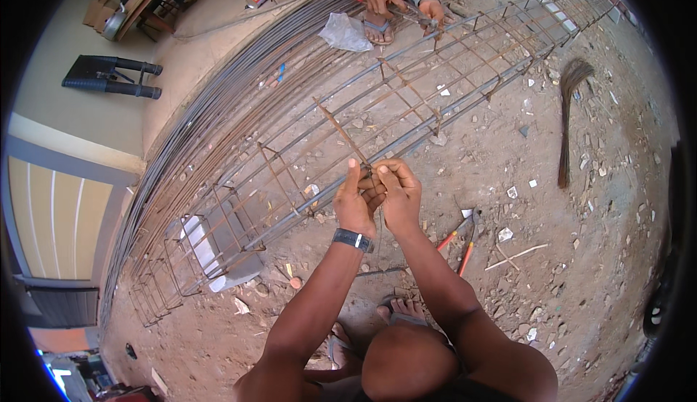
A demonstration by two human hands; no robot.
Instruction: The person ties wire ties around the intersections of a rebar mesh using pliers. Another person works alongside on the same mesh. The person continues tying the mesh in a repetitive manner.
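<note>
A long rebar cage (406,143) of grey bars and rusty square stirrups stretches diagonally across the dirt in front of me. My left hand (356,202), with a dark watch on its wrist, is closed at the near bar where a rusty stirrup (341,133) meets it. Its thumb points up and its fingers curl round thin binding wire. Pinched beside it, my right hand (398,191) also grips the wire, and a thin end (380,246) hangs below. The fingers partly hide the joint. Pincers (465,239) with red-orange handles lie on the ground to the right.
Another person's hands (406,6) work at the cage's far side. Long loose rods (174,137) lie beyond it, with a plastic bag (346,33). A pale block (210,246) sits under the left end. A twig broom (570,122) and rubble lie at right.
</note>
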